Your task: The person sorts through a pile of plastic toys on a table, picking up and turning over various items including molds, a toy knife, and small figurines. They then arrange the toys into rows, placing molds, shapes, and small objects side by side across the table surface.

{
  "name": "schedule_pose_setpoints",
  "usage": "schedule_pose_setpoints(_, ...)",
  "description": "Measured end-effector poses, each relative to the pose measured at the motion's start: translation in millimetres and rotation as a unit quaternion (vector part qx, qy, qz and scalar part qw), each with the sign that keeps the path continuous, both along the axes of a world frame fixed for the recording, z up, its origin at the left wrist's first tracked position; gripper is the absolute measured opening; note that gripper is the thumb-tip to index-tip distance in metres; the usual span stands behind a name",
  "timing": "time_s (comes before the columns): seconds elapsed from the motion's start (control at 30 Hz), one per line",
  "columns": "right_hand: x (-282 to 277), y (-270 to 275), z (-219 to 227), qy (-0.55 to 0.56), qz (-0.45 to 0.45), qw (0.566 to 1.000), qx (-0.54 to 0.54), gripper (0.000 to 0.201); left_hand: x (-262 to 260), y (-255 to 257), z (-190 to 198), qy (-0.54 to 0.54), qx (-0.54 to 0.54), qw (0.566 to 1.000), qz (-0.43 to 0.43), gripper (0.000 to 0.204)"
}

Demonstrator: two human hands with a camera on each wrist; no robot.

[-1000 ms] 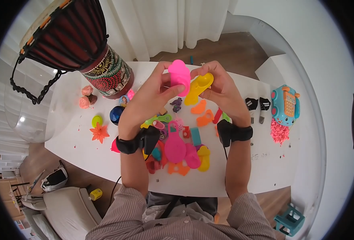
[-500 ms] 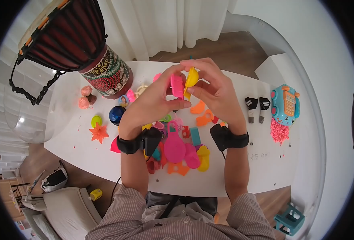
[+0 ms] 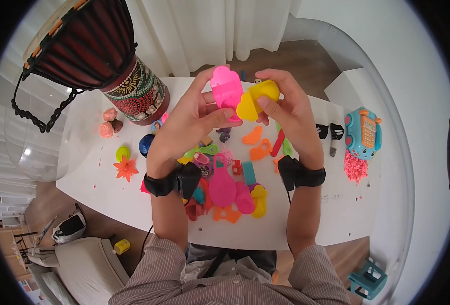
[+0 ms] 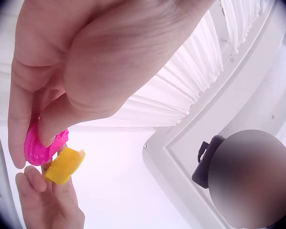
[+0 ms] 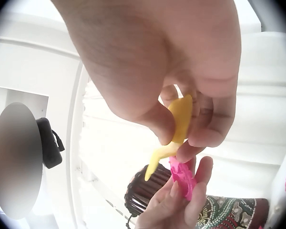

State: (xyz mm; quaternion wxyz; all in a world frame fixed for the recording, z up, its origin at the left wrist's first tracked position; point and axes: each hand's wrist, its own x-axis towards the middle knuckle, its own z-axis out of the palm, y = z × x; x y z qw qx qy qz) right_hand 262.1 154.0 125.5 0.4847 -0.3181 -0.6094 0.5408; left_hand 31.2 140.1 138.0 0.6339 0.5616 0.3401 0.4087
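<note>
Raised over the far part of the table, my left hand (image 3: 186,124) grips a pink plastic toy mould (image 3: 226,87) with a scalloped end, thumb on its near face. My right hand (image 3: 292,114) pinches a yellow plastic toy mould (image 3: 265,93), rounded at one end and scalloped at the other. Its scalloped end overlaps the pink mould's right edge in the head view. From the left wrist, the pink mould (image 4: 35,148) shows between thumb and fingers, close to the yellow one (image 4: 66,166). The right wrist view shows the yellow mould (image 5: 182,117) side-on, above the pink one (image 5: 183,180).
Below the hands lies a pile of colourful plastic toys, including a magenta paddle-shaped piece (image 3: 222,188). A large drum (image 3: 138,91) stands at the far left. On the right are a blue toy telephone (image 3: 362,133), pink crumbs (image 3: 355,168) and small black-and-white items (image 3: 336,133).
The moulds came together edge-on half a second ago. Now they are turned with broad faces up; the yellow one shows its rounded back, and my right hand has moved slightly right.
</note>
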Motion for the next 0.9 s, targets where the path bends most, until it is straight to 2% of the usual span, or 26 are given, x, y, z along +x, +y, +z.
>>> schedule_pose_setpoints(0.27,2,2,-1,0.027,-0.005,0.999,-0.037,0.039,2,0,-2,0.029,0.061,0.997,0.026,0.069)
schedule_pose_setpoints(0.3,3,3,-1,-0.007,-0.023,1.0,-0.02,0.037,2,0,-3,0.029,0.059,0.997,0.026,0.069)
schedule_pose_setpoints(0.33,5,3,-2,-0.041,-0.041,0.998,-0.003,0.035,2,0,-6,0.058,0.052,0.995,0.061,0.067)
schedule_pose_setpoints(0.37,8,5,-5,-0.042,-0.042,0.998,-0.006,0.035,2,1,-10,0.087,0.046,0.99,0.096,0.065)
schedule_pose_setpoints(0.4,12,8,-11,-0.082,-0.037,0.996,-0.007,0.034,0,4,-16,0.086,0.044,0.991,0.096,0.065)
schedule_pose_setpoints(0.43,16,12,-18,-0.122,-0.032,0.992,-0.008,0.033,-5,9,-27,0.215,0.092,0.965,0.122,0.062)
schedule_pose_setpoints(0.47,17,17,-26,-0.123,-0.032,0.992,-0.009,0.033,-10,11,-36,0.339,0.139,0.919,0.146,0.059)
schedule_pose_setpoints(0.5,18,22,-38,-0.191,-0.011,0.981,-0.016,0.033,-14,12,-43,0.339,0.138,0.919,0.146,0.059)
schedule_pose_setpoints(0.53,18,25,-48,-0.258,0.01,0.966,-0.024,0.033,-17,12,-50,0.415,0.148,0.888,0.13,0.057)
schedule_pose_setpoints(0.57,15,25,-55,-0.258,0.01,0.966,-0.024,0.033,-21,12,-56,0.489,0.158,0.851,0.112,0.056)
schedule_pose_setpoints(0.63,2,24,-70,-0.342,0.061,0.938,0.011,0.033,-30,9,-67,0.495,0.189,0.843,0.094,0.052)
schedule_pose_setpoints(0.67,-3,24,-79,-0.342,0.06,0.938,0.01,0.033,-32,8,-69,0.501,0.221,0.833,0.077,0.049)
schedule_pose_setpoints(0.73,-15,23,-86,-0.301,0.105,0.944,0.084,0.036,-31,9,-66,0.509,0.197,0.835,0.072,0.046)
schedule_pose_setpoints(0.77,-16,21,-81,-0.301,0.107,0.944,0.083,0.036,-32,9,-64,0.516,0.173,0.836,0.067,0.044)
schedule_pose_setpoints(0.83,-15,16,-68,-0.338,0.134,0.931,-0.026,0.037,-37,12,-71,0.513,0.174,0.838,0.059,0.042)
schedule_pose_setpoints(0.9,0,20,-79,-0.348,0.11,0.931,0.004,0.037,-43,13,-76,0.51,0.175,0.841,0.05,0.04)
